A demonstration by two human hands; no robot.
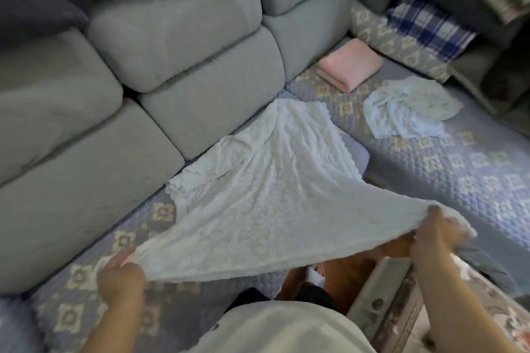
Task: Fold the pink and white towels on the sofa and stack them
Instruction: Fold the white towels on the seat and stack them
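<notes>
A large white textured towel lies spread over the sofa seat, its near edge lifted and stretched between both hands. My left hand pinches the near left corner. My right hand grips the near right corner, with cloth bunched over its fingers. A folded pink towel rests further back on the seat, near the sofa corner. A second white towel lies crumpled to the right of the pink one.
The seat wears a lilac quilted cover with flower patches. Grey back cushions line the left and far side. A blue plaid pillow and stacked items fill the far right corner. A patterned rug lies below me.
</notes>
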